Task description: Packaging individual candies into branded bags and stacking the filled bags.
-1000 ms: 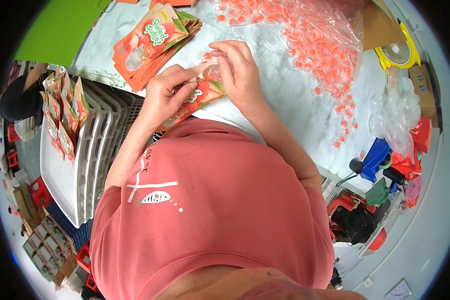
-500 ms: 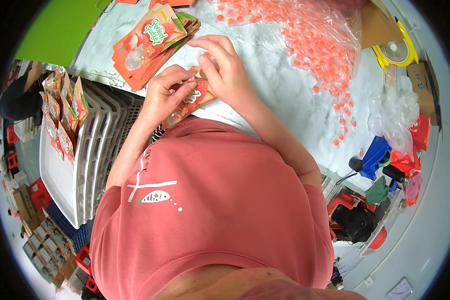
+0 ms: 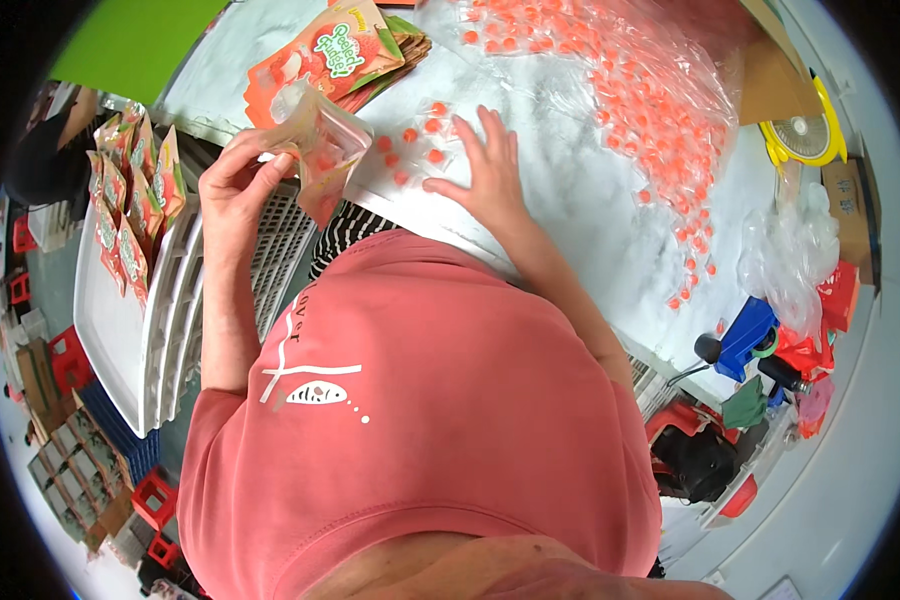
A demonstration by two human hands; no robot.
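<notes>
My left hand (image 3: pixel 234 188) grips a candy pouch (image 3: pixel 337 142) by one edge, beside the near edge of the table. The pouch's mouth gapes, and its inner side shows pale and pinkish. Just right of it lies a small group of orange-red candies (image 3: pixel 410 136) in clear wrappers. My right hand (image 3: pixel 494 182) is open over the table, fingers spread, with nothing in it; its fingertips are beside these candies. Behind the pouch is a stack of flat printed pouches (image 3: pixel 315 50), red, cream and green.
A large heap of wrapped candies (image 3: pixel 660 110) spreads from a clear plastic bag at the right back. On the left, stacked white crates (image 3: pixel 120 340) carry several filled pouches (image 3: pixel 135 210). A yellow fan (image 3: pixel 805 135) and a blue tape dispenser (image 3: pixel 746 335) are at the right.
My hands have moved apart. The pouch, held by both before, is now open in my left hand, farther left. My right hand has spread beside the small candy group, which has come into view.
</notes>
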